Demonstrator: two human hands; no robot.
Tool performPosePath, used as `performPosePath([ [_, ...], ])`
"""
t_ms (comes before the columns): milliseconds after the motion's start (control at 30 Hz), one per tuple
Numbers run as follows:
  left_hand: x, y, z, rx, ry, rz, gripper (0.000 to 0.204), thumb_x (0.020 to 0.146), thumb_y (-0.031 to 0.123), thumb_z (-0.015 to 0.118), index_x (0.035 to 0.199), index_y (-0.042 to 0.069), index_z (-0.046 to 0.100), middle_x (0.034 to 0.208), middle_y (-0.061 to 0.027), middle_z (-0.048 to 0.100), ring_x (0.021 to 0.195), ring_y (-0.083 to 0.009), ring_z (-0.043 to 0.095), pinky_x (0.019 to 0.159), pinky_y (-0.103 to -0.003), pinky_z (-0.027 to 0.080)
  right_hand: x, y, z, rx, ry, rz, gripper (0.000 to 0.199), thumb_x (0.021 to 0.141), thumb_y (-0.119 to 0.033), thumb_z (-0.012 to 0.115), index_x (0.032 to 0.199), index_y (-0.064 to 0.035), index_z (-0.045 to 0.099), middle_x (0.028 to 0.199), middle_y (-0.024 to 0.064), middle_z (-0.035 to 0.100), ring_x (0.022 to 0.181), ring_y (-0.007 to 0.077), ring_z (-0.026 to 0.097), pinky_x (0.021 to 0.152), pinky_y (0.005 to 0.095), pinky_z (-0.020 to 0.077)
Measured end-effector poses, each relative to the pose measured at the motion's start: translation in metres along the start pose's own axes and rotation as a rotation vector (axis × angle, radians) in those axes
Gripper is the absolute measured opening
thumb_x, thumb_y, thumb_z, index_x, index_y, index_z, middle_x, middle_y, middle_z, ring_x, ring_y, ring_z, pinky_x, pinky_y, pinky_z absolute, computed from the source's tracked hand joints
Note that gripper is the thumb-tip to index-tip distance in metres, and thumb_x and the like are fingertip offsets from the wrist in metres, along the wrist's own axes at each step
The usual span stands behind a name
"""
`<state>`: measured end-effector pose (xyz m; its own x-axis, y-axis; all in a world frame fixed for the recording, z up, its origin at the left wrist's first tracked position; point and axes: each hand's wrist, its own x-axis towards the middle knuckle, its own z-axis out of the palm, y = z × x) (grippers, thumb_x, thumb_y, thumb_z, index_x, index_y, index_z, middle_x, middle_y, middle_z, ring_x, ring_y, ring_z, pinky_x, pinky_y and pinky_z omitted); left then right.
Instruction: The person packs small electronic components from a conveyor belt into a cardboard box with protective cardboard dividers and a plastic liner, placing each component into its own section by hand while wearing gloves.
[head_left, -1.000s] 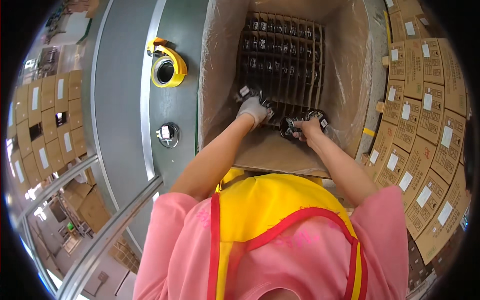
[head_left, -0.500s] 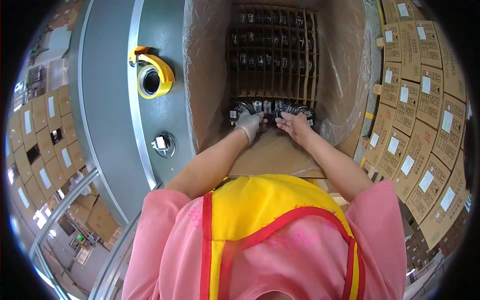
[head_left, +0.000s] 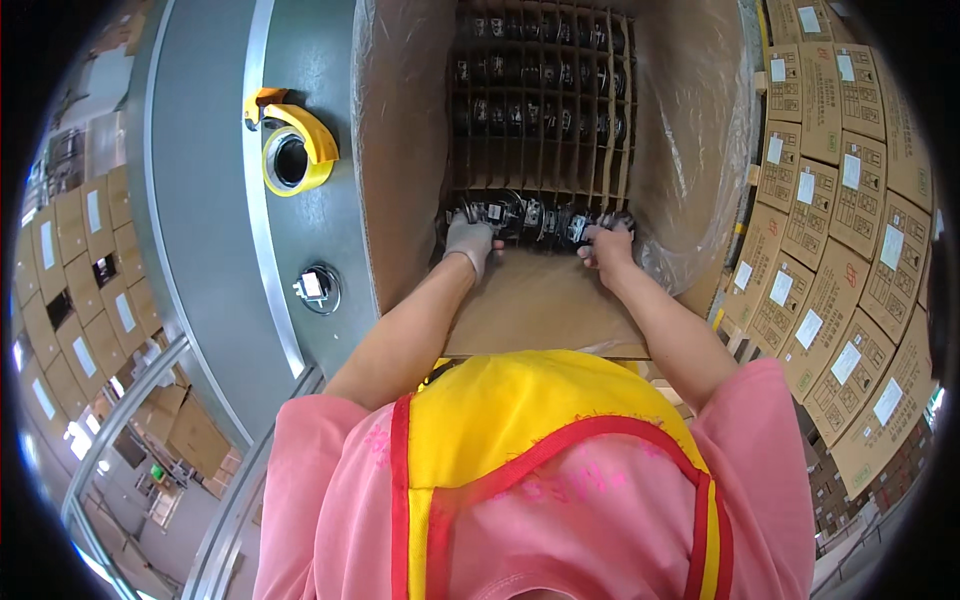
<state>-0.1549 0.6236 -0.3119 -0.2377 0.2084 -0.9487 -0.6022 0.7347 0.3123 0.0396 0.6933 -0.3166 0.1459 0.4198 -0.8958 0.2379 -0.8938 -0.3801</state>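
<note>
Gloved left hand (head_left: 469,240) and bare right hand (head_left: 605,245) – both closed on the row of small black parts (head_left: 530,218) – at the brown cardboard divider grid (head_left: 540,110).

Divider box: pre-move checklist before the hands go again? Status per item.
1. Left hand in its pale glove on the row of small black parts: ok.
2. Right hand, bare, on the same row: ok.
3. Grip closed on a part, either hand: cannot tell.
4. Cardboard divider grid upright, far cells filled: ok.
5. Clear plastic liner folded back against the box wall, off the cells: ok.
6. Yellow tape roll on the grey table, outside the box: ok.
</note>
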Motion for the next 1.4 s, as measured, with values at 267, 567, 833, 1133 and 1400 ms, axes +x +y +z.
performPosePath([
  [267,0.042,-0.014,-0.035,0.616,0.158,0.300,0.030,0.081,0.011,0.056,0.109,0.002,0.051,0.100,-0.0136,0.059,0.079,-0.0254,0.059,0.071,-0.035,0.048,-0.003,-0.011,0.000,-0.322,0.108,-0.113,0.012,0.082,-0.013,0.051,0.090,-0.0049,0.048,0.070,0.0052,0.056,0.041,0.0150,0.051,0.032,0.0270,0.0347],
  [567,-0.008,0.016,-0.015,0.915,0.205,0.222,0.046,0.083,0.024,0.052,0.125,0.008,0.041,0.115,-0.0226,0.052,0.109,-0.0360,0.049,0.090,-0.039,0.039,0.002,-0.009,-0.002,-0.387,0.030,-0.171,0.014,0.085,-0.017,0.049,0.095,-0.0076,0.050,0.073,0.0048,0.058,0.045,0.0124,0.052,0.033,0.0250,0.0352],
  [833,0.017,0.012,-0.024,0.682,0.159,0.216,0.035,0.085,0.025,0.051,0.109,0.001,0.054,0.105,-0.0222,0.058,0.102,-0.0361,0.053,0.085,-0.037,0.040,-0.001,-0.016,-0.008,-0.090,-0.242,-0.084,0.016,0.087,-0.013,0.048,0.100,-0.0045,0.047,0.084,0.0094,0.059,0.044,0.0170,0.053,0.034,0.0267,0.0368],
  [1133,0.025,0.008,-0.026,0.802,0.168,0.400,0.031,0.084,0.022,0.052,0.102,-0.002,0.054,0.101,-0.0253,0.057,0.098,-0.0376,0.054,0.083,-0.039,0.041,0.002,-0.010,-0.010,-0.891,0.347,-0.429,0.036,0.077,-0.016,0.058,0.111,-0.0044,0.052,0.108,0.0257,0.047,0.098,0.0420,0.051,0.085,0.0442,0.0414],
  [1400,0.050,0.013,-0.037,0.920,0.160,0.180,0.047,0.089,0.038,0.039,0.111,-0.003,0.051,0.106,-0.0285,0.054,0.105,-0.0421,0.048,0.085,-0.043,0.038,0.022,-0.008,-0.026,-0.506,0.033,-0.115,0.032,0.084,-0.022,0.055,0.100,0.0047,0.048,0.085,0.0226,0.058,0.049,0.0316,0.059,0.043,0.0377,0.0480],
])
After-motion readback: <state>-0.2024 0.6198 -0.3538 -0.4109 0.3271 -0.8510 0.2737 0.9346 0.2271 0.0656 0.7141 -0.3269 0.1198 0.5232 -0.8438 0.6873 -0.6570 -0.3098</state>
